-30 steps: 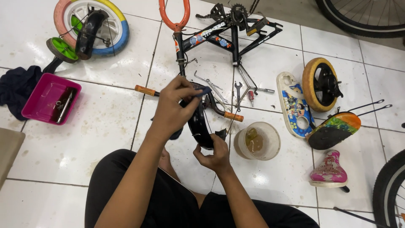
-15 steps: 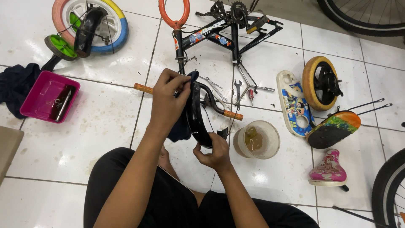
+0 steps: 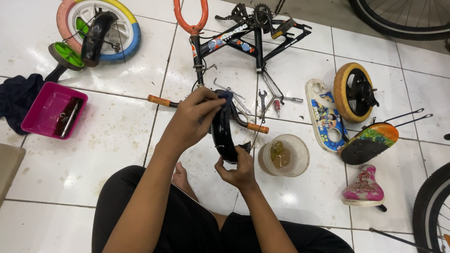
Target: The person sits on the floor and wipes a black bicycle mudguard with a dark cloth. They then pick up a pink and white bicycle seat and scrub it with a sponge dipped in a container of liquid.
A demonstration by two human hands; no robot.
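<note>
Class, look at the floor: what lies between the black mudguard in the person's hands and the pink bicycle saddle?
In the head view, a clear plastic tub of yellowish liquid stands between the black mudguard and the pink saddle; otherwise bare white tile.

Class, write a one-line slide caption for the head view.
Left hand wipes a black bicycle fender with a dark cloth; right hand steadies its lower end.

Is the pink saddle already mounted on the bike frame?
No, the pink saddle lies on the white tiles at lower right, well apart from the black bike frame at the top.
</note>
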